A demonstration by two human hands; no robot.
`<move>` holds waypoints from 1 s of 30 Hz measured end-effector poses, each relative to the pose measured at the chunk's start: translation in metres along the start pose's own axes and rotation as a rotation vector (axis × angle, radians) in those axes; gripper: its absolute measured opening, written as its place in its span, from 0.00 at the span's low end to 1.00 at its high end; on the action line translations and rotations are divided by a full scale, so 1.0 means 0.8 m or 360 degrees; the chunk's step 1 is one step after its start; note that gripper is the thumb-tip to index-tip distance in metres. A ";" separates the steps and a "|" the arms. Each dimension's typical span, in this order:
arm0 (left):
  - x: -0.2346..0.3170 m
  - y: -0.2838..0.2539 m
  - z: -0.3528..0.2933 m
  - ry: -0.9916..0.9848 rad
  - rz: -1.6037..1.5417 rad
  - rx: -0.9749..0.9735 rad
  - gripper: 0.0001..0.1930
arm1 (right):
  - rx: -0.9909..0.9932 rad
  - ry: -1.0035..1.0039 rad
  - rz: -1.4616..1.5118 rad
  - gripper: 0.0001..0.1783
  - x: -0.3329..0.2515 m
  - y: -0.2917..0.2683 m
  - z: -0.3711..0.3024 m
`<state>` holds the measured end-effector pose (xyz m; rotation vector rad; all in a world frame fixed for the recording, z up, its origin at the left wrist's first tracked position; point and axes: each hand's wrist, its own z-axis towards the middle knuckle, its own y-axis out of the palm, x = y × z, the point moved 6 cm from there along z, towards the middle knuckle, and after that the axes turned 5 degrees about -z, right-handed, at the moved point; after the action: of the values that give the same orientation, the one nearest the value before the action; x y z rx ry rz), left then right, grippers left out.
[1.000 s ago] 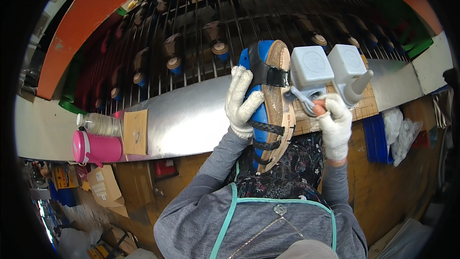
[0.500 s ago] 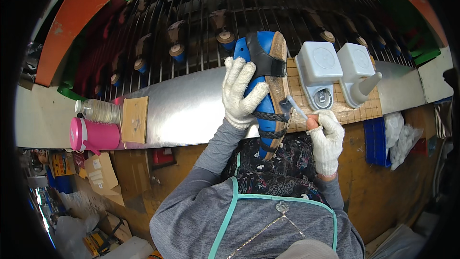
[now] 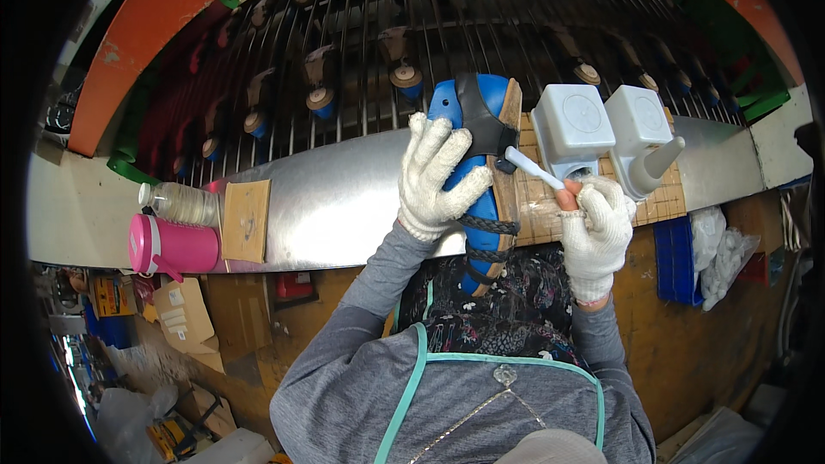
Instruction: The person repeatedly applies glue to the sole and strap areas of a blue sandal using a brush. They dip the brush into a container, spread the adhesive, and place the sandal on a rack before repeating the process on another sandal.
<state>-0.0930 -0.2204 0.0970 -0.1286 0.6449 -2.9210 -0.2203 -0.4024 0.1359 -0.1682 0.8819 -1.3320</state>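
Observation:
My left hand [image 3: 436,179], in a white knit glove, grips the side of a sandal [image 3: 491,139] on a blue shoe last [image 3: 483,201], with its fingers spread over the last. The sandal has a wide black strap, braided black straps and a tan sole edge turned to the right. My right hand [image 3: 596,228], gloved with bare fingertips, pinches a thin white brush [image 3: 534,169]. The brush's tip meets the lower end of the wide strap by the sole edge. Just beyond that hand stands a white dispenser [image 3: 574,125], its round opening partly hidden by the fingers.
Another white dispenser [image 3: 638,116] with a cone spout shares a tan mat [image 3: 677,191]. On the metal counter [image 3: 344,198] lie a brown board [image 3: 246,222], a clear bottle [image 3: 182,204] and a pink jug [image 3: 185,245]. Behind, a rack [image 3: 361,60] carries several shoes on lasts.
The brush has gone from beside the braided straps, near the dispenser's opening, up to the end of the wide strap. My left hand and the sandal have shifted slightly nearer to me.

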 end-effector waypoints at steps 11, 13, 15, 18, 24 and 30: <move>-0.005 -0.001 0.007 -0.0024 -0.0042 -0.0015 0.27 | 0.0176 -0.0159 -0.0082 0.09 -0.005 -0.006 0.009; -0.006 -0.002 0.007 -0.0003 -0.0034 0.0024 0.28 | 0.0081 -0.0156 -0.0007 0.09 0.001 -0.004 0.012; -0.009 -0.003 0.007 -0.0003 -0.0044 0.0050 0.28 | -0.0020 -0.0135 0.0043 0.09 0.007 -0.001 0.013; -0.012 -0.003 0.007 0.0005 -0.0033 0.0058 0.28 | -0.0119 -0.0108 0.0128 0.09 0.013 0.001 0.013; -0.014 -0.006 0.009 -0.0037 -0.0010 0.0124 0.26 | -0.0279 -0.0011 0.0239 0.09 0.021 0.002 0.002; -0.016 -0.008 0.012 -0.0075 0.0011 0.0186 0.23 | -0.0329 0.0138 0.0459 0.09 0.030 0.008 -0.014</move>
<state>-0.0804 -0.2164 0.1082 -0.1811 0.4654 -2.9302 -0.2233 -0.4175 0.1136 -0.1381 1.0746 -0.9854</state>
